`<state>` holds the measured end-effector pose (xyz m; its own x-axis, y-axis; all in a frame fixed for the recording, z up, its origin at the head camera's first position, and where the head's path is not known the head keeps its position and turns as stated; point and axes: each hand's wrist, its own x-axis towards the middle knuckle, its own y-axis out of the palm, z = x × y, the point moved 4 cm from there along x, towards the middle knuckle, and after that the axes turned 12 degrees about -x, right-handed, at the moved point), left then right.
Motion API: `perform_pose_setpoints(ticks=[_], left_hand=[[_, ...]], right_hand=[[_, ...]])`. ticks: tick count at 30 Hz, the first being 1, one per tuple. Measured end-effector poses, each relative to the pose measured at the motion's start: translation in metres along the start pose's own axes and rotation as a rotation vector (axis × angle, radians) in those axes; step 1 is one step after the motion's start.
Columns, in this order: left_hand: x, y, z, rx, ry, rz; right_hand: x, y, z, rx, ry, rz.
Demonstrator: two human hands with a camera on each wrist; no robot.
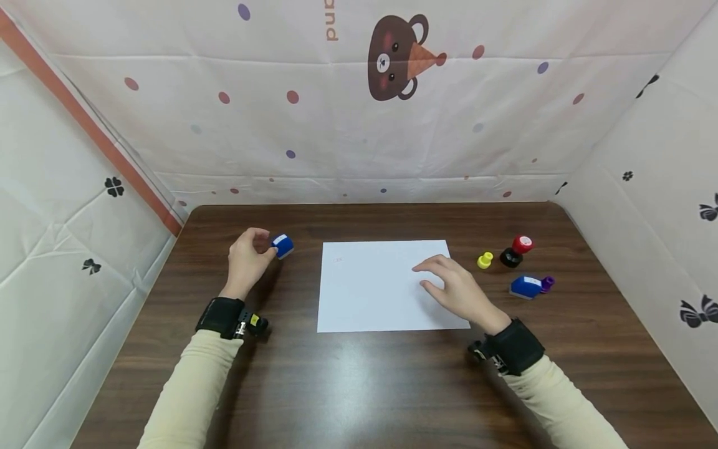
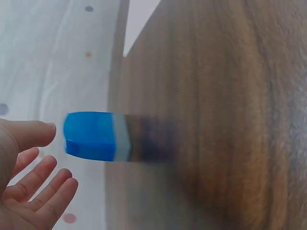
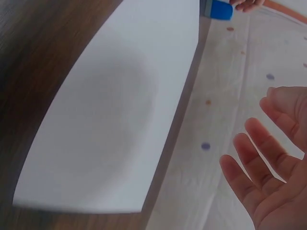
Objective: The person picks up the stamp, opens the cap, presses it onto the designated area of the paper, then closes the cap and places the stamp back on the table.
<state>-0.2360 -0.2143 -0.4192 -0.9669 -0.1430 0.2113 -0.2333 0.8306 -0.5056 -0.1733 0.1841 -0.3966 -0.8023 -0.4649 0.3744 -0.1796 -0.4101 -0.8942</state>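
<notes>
A small blue block with a white label and a pale base (image 1: 282,246) stands on the table left of the paper. My left hand (image 1: 248,259) is right beside it, thumb and fingers parted. In the left wrist view, a small gap shows between the thumb tip and the blue block (image 2: 91,136). My right hand (image 1: 455,290) hovers over the right part of a white sheet of paper (image 1: 370,287), its fingers loosely bent with nothing between them. A faint small mark (image 1: 338,260) shows near the sheet's upper left corner.
To the right of the paper are a small yellow piece (image 1: 485,260), a red-and-black knobbed piece (image 1: 517,251), another blue block (image 1: 526,287) and a purple piece (image 1: 547,284) against it. Patterned cloth (image 1: 336,137) hangs behind the brown table (image 1: 348,386).
</notes>
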Motion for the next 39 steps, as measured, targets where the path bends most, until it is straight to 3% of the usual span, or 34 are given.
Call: perform_pose_setpoints(ticks=[5,10,20,28,39], left_hand=[[-0.007,-0.006,-0.013,-0.004,0.076,-0.015],[-0.018,-0.006,-0.026,-0.012,0.132,-0.018],[-0.043,0.003,-0.044,-0.08,0.237,0.014],[-0.056,0.012,-0.05,-0.107,0.286,0.02],[-0.066,0.024,-0.054,-0.14,0.284,0.044]], right_hand=[[-0.012,-0.012,-0.015,-0.039,0.051,-0.002],[-0.026,-0.028,-0.032,-0.114,0.089,-0.058],[-0.051,-0.051,-0.061,-0.254,0.139,-0.11],[-0.066,-0.066,-0.079,-0.344,0.207,-0.114],[-0.08,-0.065,-0.1,-0.414,0.283,-0.02]])
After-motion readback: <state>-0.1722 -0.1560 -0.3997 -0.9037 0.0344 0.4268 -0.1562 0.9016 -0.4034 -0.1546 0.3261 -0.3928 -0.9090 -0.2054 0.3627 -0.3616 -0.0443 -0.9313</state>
